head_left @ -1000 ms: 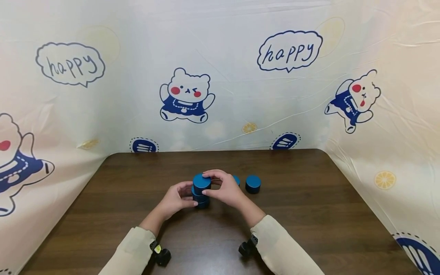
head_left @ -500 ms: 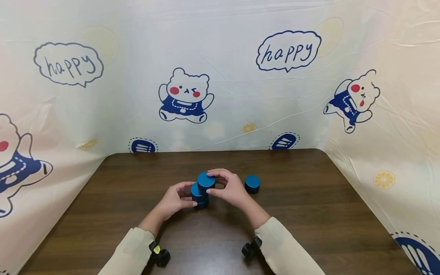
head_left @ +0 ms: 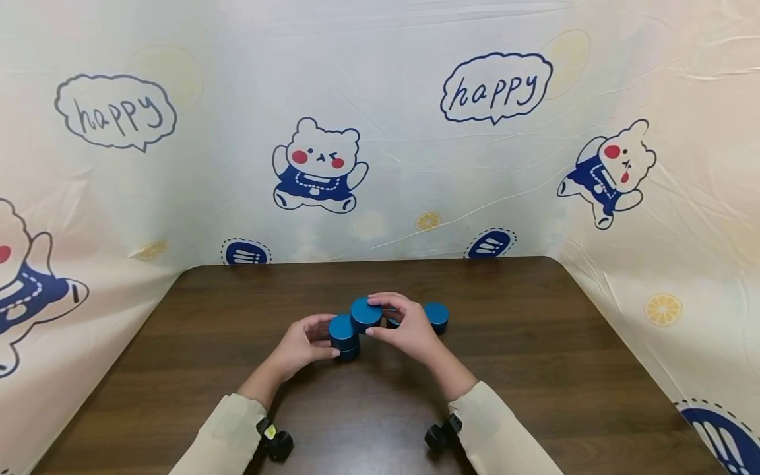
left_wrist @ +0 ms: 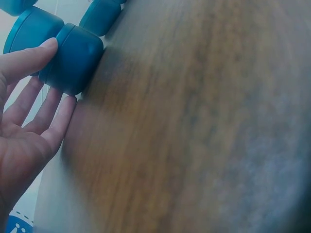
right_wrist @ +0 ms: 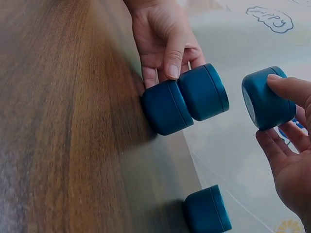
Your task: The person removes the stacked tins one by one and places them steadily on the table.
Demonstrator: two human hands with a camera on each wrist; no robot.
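A short blue canister [head_left: 366, 314] with a flat top and a seam near its rim is pinched between the thumb and fingers of my right hand [head_left: 412, 332]. It hangs in the air, up and right of a two-high stack; the right wrist view shows a gap between them. My left hand [head_left: 301, 348] grips the stack from its left side, thumb in front and fingers behind. The upper canister [right_wrist: 204, 92] sits directly on the lower canister [right_wrist: 167, 109], which rests on the table. In the left wrist view the thumb lies over the lower canister [left_wrist: 73, 60].
Another blue canister [head_left: 437, 317] stands on the brown wooden table [head_left: 368, 422], right of my right hand. One more canister [head_left: 393, 321] is partly hidden behind the right fingers. A patterned cloth [head_left: 392, 165] hangs behind the table and along its sides.
My right hand has lifted the top canister off the stack and shifted it to the right. The left hand stays at the stack, which has gone from three high to two.
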